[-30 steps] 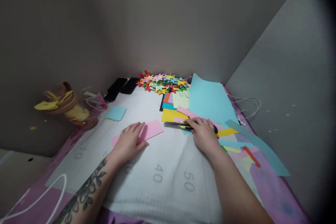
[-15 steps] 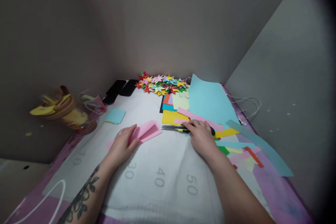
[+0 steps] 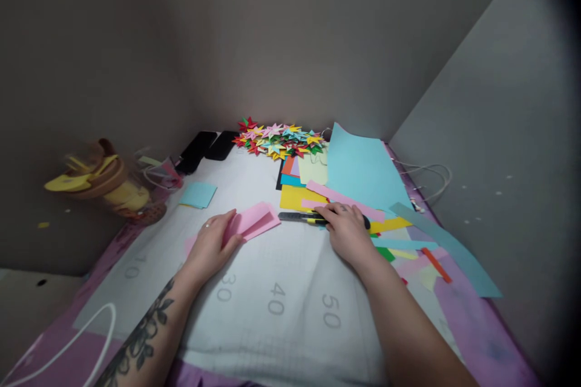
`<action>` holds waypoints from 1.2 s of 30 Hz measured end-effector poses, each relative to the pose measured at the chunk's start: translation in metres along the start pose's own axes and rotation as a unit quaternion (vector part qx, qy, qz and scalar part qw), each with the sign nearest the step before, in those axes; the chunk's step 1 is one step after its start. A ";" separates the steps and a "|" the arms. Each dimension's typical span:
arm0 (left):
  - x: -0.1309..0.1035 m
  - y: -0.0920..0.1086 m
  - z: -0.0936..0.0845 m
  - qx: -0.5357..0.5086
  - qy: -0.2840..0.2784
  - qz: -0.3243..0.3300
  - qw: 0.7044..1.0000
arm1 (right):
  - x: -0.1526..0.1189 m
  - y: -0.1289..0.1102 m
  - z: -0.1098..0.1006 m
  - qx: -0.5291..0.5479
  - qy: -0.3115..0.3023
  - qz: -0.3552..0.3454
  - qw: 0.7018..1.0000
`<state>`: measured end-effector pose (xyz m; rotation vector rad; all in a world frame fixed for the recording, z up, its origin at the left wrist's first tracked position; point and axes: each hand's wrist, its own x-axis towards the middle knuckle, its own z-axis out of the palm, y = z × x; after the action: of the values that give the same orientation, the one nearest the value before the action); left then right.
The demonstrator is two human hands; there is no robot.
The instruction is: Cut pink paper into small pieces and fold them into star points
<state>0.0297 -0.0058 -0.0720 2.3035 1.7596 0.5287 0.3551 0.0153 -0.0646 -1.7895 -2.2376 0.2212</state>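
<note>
My left hand [image 3: 213, 243] grips a folded sheet of pink paper [image 3: 256, 222] near the middle of the table, thumb below and fingers behind its left end. The fold stands partly raised along the sheet's right side. My right hand [image 3: 347, 227] is closed around a black and yellow utility knife [image 3: 297, 216]. Its blade end points left, and the tip lies at the right corner of the pink paper. A yellow sheet [image 3: 299, 196] and a long pink strip [image 3: 345, 199] lie just beyond my right hand.
Folded paper stars [image 3: 276, 138] are heaped at the back. A large light blue sheet [image 3: 363, 163] stands behind several paper scraps [image 3: 422, 254] on the right. Small blue squares [image 3: 198, 195], two black phones [image 3: 222, 145] and a clear cup [image 3: 131, 196] sit at the left.
The view has shifted slightly. Both hands keep their hold on the pink paper and the utility knife, with hardly any movement.
</note>
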 end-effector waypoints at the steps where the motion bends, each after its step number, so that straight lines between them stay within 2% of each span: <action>1: 0.000 0.001 0.000 0.003 0.000 0.003 1.000 | 0.000 0.000 0.000 0.003 -0.001 -0.002 1.000; 10: 0.000 0.009 -0.006 0.066 -0.041 0.062 0.995 | -0.001 -0.009 0.006 0.020 -0.007 -0.051 0.998; 13: 0.001 0.017 -0.009 0.095 -0.068 0.065 0.991 | -0.001 -0.013 0.009 0.022 -0.015 -0.060 0.998; 15: 0.006 0.023 -0.011 0.099 -0.100 0.089 0.986 | 0.000 -0.015 0.011 0.021 -0.023 -0.065 0.997; 19: 0.034 0.034 -0.010 0.078 -0.156 0.146 0.974 | 0.001 -0.019 0.011 0.012 -0.036 -0.073 0.997; 23: 0.074 0.040 -0.003 0.046 -0.165 0.170 0.971 | 0.002 -0.023 0.010 -0.001 -0.045 -0.075 0.996; 26: 0.095 0.044 0.010 0.040 -0.158 0.128 0.978 | 0.002 -0.027 0.009 -0.017 -0.048 -0.086 0.995; 29: 0.103 0.048 0.026 0.062 -0.140 0.075 0.985 | 0.002 -0.029 0.008 -0.030 -0.050 -0.095 0.994; 32: 0.102 0.048 0.038 0.096 -0.118 0.074 0.986 | 0.001 -0.031 0.008 -0.040 -0.049 -0.096 0.993; 36: 0.101 0.048 0.041 0.110 -0.124 0.078 0.983 | 0.001 -0.034 0.006 -0.049 -0.052 -0.097 0.993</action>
<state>0.1121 0.0803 -0.0761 2.5395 1.5992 0.0629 0.3209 0.0091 -0.0603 -1.6271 -2.5168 0.1731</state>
